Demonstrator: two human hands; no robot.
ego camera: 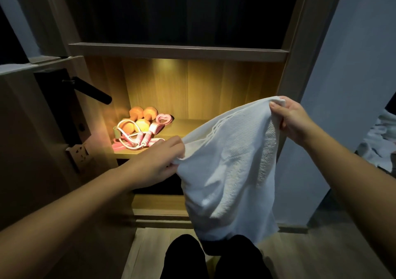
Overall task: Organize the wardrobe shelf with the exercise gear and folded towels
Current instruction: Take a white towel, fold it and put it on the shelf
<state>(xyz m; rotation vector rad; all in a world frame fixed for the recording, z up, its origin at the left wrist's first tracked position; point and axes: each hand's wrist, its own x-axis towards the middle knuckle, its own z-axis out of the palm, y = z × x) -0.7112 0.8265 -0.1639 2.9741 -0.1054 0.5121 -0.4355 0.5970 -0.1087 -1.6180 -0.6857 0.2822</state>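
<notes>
Head view, dim room; the lit wooden wardrobe shelf (188,126) glows warm yellow from a lamp under the board above it.

The white ribbed-weave cloth towel (231,167) is unfolded and held in the air in front of the shelf's right half; it rests on no board; its lower hem hangs down to the person's dark-clad legs (186,255) at the bottom of the view.

Left hand (158,158): fingers and thumb are curled closed on a bunched fold at the towel's upper left edge; it is in front of the shelf's front lip. Right hand (293,120): held higher, thumb and forefinger pinched tight on the towel's upper right corner. The cloth sags between the two hands.

On the shelf, left rear part:
- a pair of orange hex-ended dumbbells (139,118), lying side by side;
- just beside them on the right, a pink plastic piece with a heart-shaped opening (164,119);
- in front, a pink-handled skipping rope with white cord (137,142), loosely coiled, its loop lying over the nearer dumbbell.

The right half of the shelf board is mostly hidden behind the towel.

A pale wooden door (32,150) with a black lever handle (92,90) stands at the left, beside the wardrobe's side; the upper compartment is dark and its contents cannot be made out; a light wood-plank floor (150,246) lies below.
</notes>
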